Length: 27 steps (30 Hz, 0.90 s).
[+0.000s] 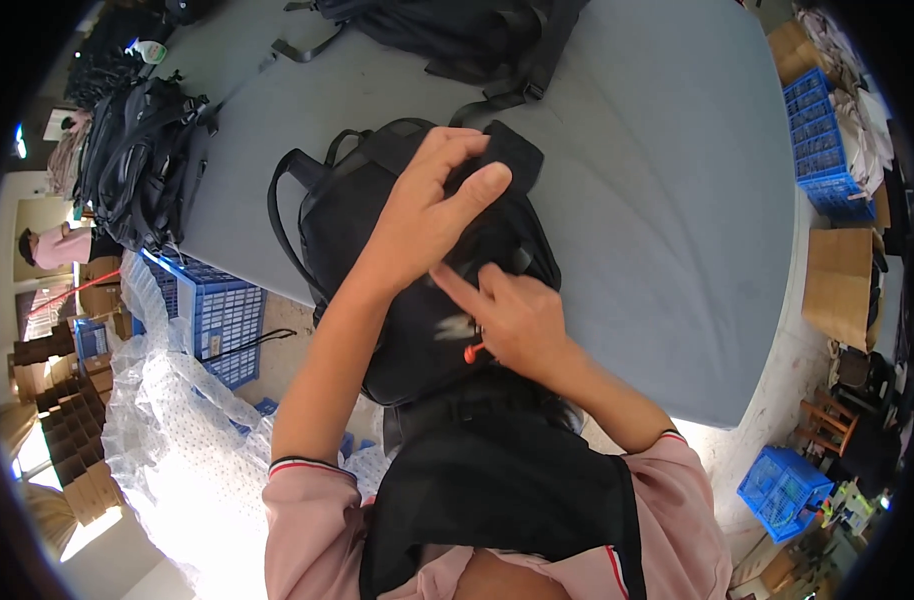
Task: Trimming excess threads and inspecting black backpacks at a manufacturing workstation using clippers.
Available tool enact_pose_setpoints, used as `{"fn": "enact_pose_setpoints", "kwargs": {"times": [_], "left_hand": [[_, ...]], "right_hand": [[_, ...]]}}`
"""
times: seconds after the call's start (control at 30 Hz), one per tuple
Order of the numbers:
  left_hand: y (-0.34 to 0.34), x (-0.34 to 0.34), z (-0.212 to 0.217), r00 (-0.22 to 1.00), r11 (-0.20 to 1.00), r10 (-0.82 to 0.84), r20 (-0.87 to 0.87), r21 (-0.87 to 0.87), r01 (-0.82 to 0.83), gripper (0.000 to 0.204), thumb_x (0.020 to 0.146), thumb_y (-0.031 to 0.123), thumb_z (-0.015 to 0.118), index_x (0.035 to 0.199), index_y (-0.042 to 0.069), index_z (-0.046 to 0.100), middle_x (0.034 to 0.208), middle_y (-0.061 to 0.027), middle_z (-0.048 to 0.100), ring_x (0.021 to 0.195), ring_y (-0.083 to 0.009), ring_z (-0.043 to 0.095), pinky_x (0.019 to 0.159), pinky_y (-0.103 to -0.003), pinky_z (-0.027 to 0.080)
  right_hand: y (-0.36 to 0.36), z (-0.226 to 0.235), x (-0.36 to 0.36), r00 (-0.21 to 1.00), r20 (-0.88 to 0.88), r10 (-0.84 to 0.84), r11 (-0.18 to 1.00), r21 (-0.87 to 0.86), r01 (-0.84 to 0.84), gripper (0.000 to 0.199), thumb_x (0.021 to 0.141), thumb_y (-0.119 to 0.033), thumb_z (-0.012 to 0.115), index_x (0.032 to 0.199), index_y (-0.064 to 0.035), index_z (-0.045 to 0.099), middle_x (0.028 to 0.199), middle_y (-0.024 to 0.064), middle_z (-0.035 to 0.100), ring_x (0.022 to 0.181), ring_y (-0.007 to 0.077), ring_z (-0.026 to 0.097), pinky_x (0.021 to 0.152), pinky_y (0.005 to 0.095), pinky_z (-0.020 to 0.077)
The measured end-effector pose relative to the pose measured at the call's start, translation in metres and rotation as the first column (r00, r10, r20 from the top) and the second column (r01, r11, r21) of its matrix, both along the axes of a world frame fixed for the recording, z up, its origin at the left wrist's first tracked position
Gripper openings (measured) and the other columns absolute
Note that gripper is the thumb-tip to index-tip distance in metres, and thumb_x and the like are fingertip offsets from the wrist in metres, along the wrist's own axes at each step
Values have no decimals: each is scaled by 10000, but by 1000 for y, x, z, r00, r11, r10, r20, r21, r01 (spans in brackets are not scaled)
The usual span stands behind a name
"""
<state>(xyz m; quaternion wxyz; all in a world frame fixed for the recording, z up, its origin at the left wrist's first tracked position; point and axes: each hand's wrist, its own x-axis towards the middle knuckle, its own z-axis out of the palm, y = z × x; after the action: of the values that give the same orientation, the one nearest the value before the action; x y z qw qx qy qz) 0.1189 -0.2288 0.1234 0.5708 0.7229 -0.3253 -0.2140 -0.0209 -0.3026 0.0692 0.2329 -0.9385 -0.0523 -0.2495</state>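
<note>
We see the left hand (439,205) stretched forward, its thumb spread from the fingers, a black backpack (347,220) lying beneath both hands' fingers. The right hand (522,318) comes in from the right, index finger extended toward the left wrist. We cannot tell whether its other fingers grip the small orange-red piece (472,353) just below them; motion blurs the pale thing beside it, and the hands hide the bag's middle.

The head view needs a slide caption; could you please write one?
Left hand and right hand over a black backpack on a grey table.
</note>
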Motion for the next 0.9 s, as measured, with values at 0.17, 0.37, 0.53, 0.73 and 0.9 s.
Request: {"fn": "enact_pose_setpoints", "kwargs": {"times": [0.17,0.37,0.53,0.73,0.9], "left_hand": [[11,11,-29,967,990,114,226,-104,-93,246,905,114,507,1125,73,611,1127,-56,535,982,-144,501,841,-260,408],[29,-13,-74,981,974,-47,186,226,4,277,860,20,524,1128,54,589,1139,-65,552,1009,-182,545,850,-269,424],[12,-21,-75,952,980,-4,305,190,-56,226,835,-10,568,1053,20,620,1011,-86,602,863,-180,607,739,-249,471],[-21,-34,-45,945,998,-63,321,28,57,187,834,-30,565,1001,27,625,918,-86,605,774,-185,590,664,-262,472],[-61,-54,-49,924,966,-257,283,74,246,189,820,-37,574,993,21,623,918,-92,603,771,-192,588,661,-264,474]], "right_hand": [[-29,-36,5,984,-26,-175,983,51,176,222,735,-74,614,946,-142,606,725,28,487,504,169,527,457,312,417],[-47,-34,-9,984,-80,-160,908,378,178,135,775,-73,669,871,-77,574,671,25,477,488,168,484,469,303,387],[-75,-38,-23,880,-141,-454,523,757,392,170,776,23,664,901,-40,568,622,-11,345,546,83,320,504,222,313],[-153,-73,-88,574,-272,-772,396,501,770,158,819,-84,645,968,-60,599,728,28,531,589,150,504,535,301,415],[-157,-99,-123,398,-518,-757,387,136,912,366,772,-170,700,1105,-140,551,1001,42,550,791,263,602,649,396,487]]}}
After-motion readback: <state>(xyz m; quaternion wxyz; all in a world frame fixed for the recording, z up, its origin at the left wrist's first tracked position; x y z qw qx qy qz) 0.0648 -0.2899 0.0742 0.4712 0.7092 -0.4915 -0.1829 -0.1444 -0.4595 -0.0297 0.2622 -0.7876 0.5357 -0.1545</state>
